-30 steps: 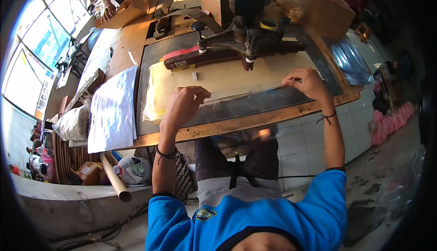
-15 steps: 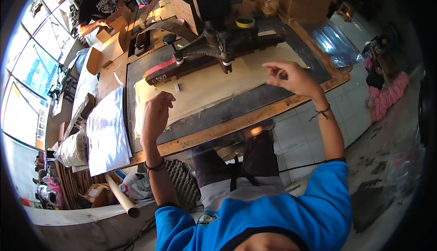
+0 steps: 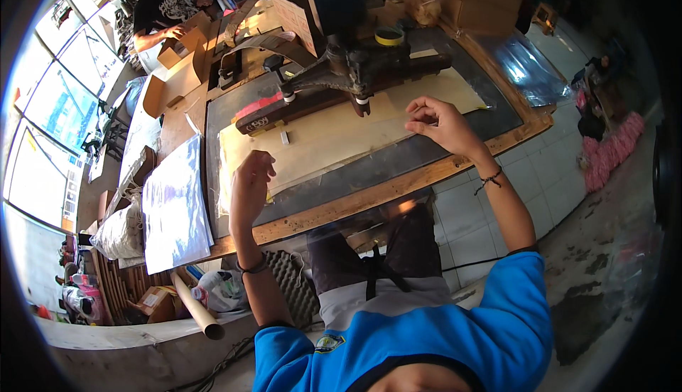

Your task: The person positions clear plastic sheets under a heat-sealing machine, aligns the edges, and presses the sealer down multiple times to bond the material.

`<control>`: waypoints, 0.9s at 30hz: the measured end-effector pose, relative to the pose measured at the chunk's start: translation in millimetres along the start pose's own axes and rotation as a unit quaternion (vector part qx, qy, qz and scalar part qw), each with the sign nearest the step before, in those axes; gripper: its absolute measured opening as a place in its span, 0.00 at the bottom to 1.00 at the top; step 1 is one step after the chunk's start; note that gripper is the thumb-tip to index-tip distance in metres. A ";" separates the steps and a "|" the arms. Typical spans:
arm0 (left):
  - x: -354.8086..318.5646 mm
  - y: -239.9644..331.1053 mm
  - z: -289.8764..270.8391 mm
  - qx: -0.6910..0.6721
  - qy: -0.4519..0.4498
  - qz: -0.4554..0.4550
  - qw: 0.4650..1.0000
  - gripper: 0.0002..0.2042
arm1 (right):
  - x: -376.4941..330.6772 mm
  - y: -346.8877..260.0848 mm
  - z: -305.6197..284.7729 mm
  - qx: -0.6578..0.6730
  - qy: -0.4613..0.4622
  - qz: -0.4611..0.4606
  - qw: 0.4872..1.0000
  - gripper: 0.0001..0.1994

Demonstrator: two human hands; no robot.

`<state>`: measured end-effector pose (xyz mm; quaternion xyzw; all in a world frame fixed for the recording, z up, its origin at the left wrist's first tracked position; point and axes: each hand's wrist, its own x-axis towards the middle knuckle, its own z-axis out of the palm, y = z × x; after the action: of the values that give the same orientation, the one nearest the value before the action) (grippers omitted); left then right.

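My left hand (image 3: 250, 182) is over the near left end of a long pale yellowish sheet (image 3: 341, 143) on the table. Its fingers are curled in; whatever they may hold is hidden. Above the sheet's right part, my right hand (image 3: 442, 126) has bent fingers and a gap to the thumb, with nothing visible between them. Across the sheet's far side runs a dark long bar (image 3: 312, 108), carried by a dark metal machine arm (image 3: 332, 68). A small white tag (image 3: 285, 137) shows near the bar's left end, and a pink-red strip (image 3: 259, 105) lies behind it.
The wooden table edge (image 3: 334, 217) curves in front of me. Shiny plastic sheets (image 3: 174, 203) lie left, and clear plastic (image 3: 522, 68) lies right. A yellow tape roll (image 3: 389, 36) rests behind the bar. Far left, another person (image 3: 167, 8) handles cardboard boxes (image 3: 174, 79); a carton (image 3: 483, 1) stands back right.
The whole view has shifted slightly, with the table a little farther right and lower. My right hand's outstretched fingers have bent more and come closer to the thumb. The left hand stays curled.
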<state>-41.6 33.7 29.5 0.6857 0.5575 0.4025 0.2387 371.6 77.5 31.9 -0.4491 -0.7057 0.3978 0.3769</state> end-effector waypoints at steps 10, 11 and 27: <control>21.3 101.0 61.2 0.098 -0.002 0.199 0.975 0.13 | -15.1 -66.9 4.9 -0.022 0.008 -0.045 0.999 0.19; 24.6 109.8 69.4 0.063 -0.026 0.198 0.978 0.13 | -17.0 -69.8 4.7 -0.028 0.012 -0.056 0.998 0.19; 31.2 141.4 95.3 -0.063 -0.094 0.180 0.977 0.08 | -27.4 -89.0 12.1 -0.110 0.099 -0.126 0.981 0.14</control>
<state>119.0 37.8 94.5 0.7929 0.3736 0.4072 0.2568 339.7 24.3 102.4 -0.4328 -0.7552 0.2207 0.4401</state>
